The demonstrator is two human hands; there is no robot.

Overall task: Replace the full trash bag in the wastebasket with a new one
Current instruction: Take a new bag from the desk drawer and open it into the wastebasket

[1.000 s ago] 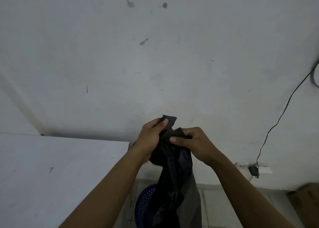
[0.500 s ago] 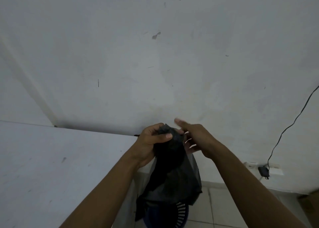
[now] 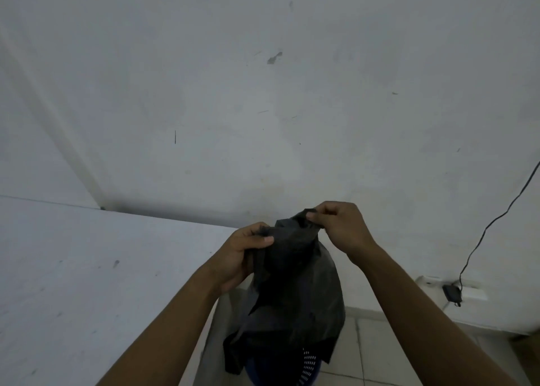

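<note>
A thin black trash bag (image 3: 295, 292) hangs in front of me at chest height, crumpled at the top and spreading wider below. My left hand (image 3: 248, 254) grips its upper left edge, thumb on top. My right hand (image 3: 340, 228) pinches the upper right edge between thumb and fingers. Under the bag, at the bottom of the view, a blue perforated wastebasket (image 3: 306, 368) stands on the floor, mostly hidden by the bag.
A white table (image 3: 87, 283) fills the lower left, its edge next to the wastebasket. A white wall (image 3: 263, 108) rises behind. A black charger (image 3: 451, 293) sits in a wall socket at right, its cable running up. Pale floor tiles (image 3: 380, 353) lie below.
My right hand let go of the bag's top, then took a new pinch on its upper right edge. The bag's lower part has spread wider. The view tilted slightly.
</note>
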